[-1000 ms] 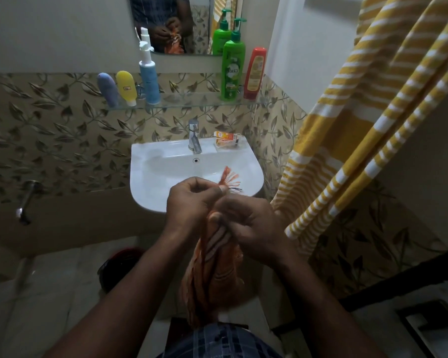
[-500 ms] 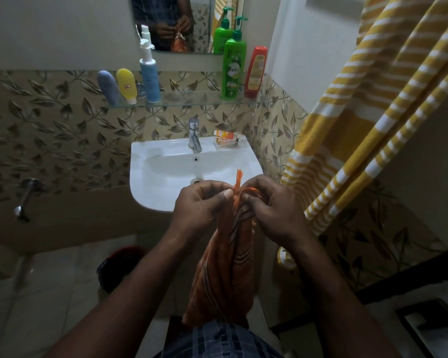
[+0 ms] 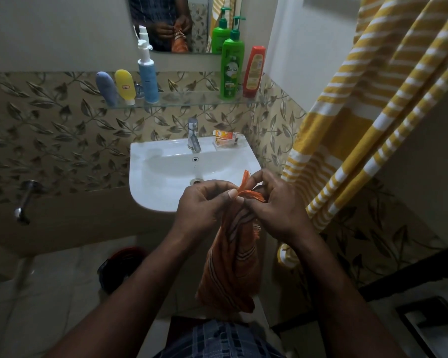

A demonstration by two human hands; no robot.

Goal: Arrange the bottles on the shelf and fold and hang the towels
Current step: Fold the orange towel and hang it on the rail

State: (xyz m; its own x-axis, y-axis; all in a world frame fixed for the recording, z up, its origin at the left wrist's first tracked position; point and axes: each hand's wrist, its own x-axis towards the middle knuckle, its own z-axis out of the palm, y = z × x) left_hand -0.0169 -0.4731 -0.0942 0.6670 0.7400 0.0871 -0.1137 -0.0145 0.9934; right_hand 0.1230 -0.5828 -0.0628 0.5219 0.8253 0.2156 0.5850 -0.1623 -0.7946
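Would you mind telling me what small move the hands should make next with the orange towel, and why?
Probably draw the hands apart along the top edge. The left hand and right hand both pinch the orange towel at its fringe, close together, so the cloth hangs bunched in front of the sink; spreading it would likely flatten it for folding.

Bottles (image 3: 232,67) stand on the shelf (image 3: 184,101) above the sink (image 3: 166,174), tap (image 3: 193,135) between

Dim bathroom: leaf-patterned wall tiles (image 3: 49,130), white basin (image 3: 161,182), chrome tap (image 3: 194,135), mirror (image 3: 199,21) above, pale floor (image 3: 49,306).
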